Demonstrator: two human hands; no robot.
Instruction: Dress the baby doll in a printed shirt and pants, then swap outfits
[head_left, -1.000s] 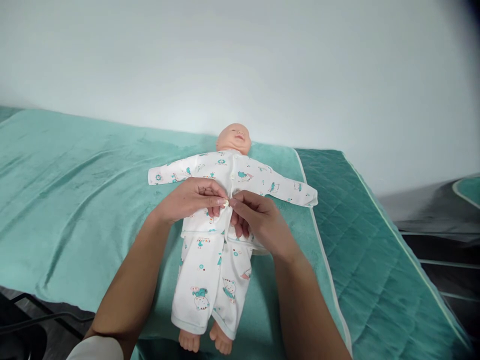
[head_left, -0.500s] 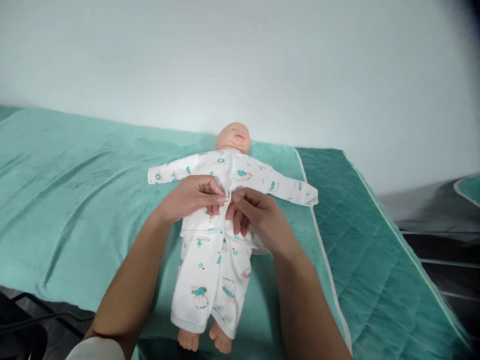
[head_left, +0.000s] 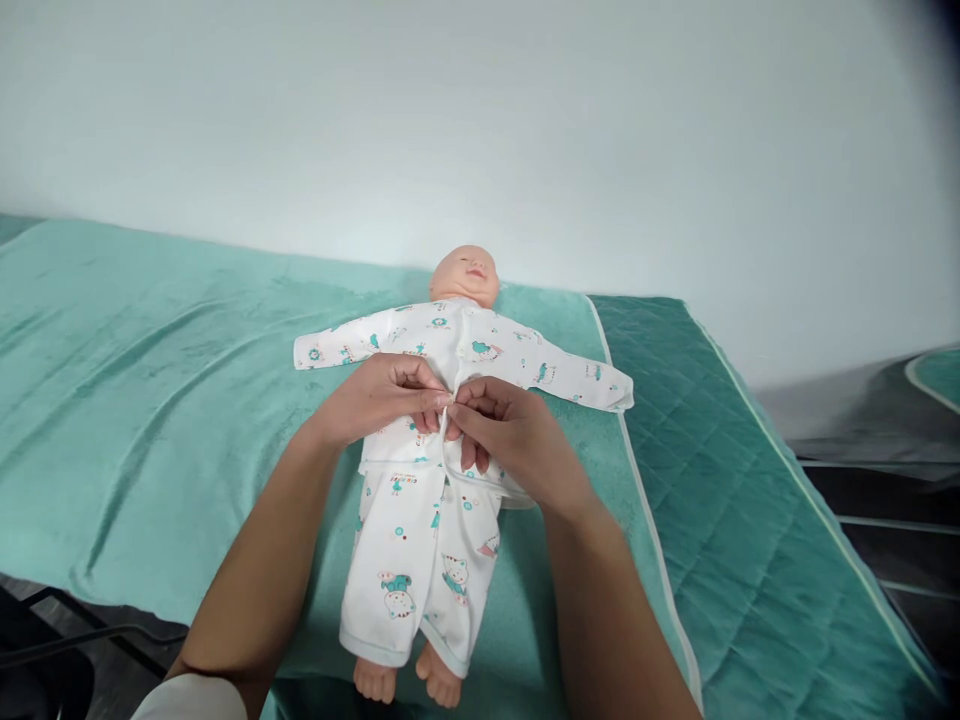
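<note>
A baby doll (head_left: 466,272) lies on its back, its head toward the wall and its bare feet toward me. It wears a white printed shirt (head_left: 499,345) and matching trousers (head_left: 390,590). Both sleeves stretch out sideways. At the middle of the shirt's front opening, my left hand (head_left: 394,395) pinches one edge between thumb and finger. My right hand (head_left: 502,425) pinches the facing edge, and the fingertips of both hands meet there. Whatever fastener lies between them is hidden by the fingers.
Under the doll a light green blanket (head_left: 172,400) covers the bed. A darker quilted cover (head_left: 720,480) shows at the right. Behind stands a pale wall (head_left: 480,120). Dark metal bars (head_left: 885,525) lie at the far right, and a black frame (head_left: 75,620) at the lower left.
My right hand has shifted slightly left, bringing its fingertips against those of my left hand. The two shirt edges are now closer together.
</note>
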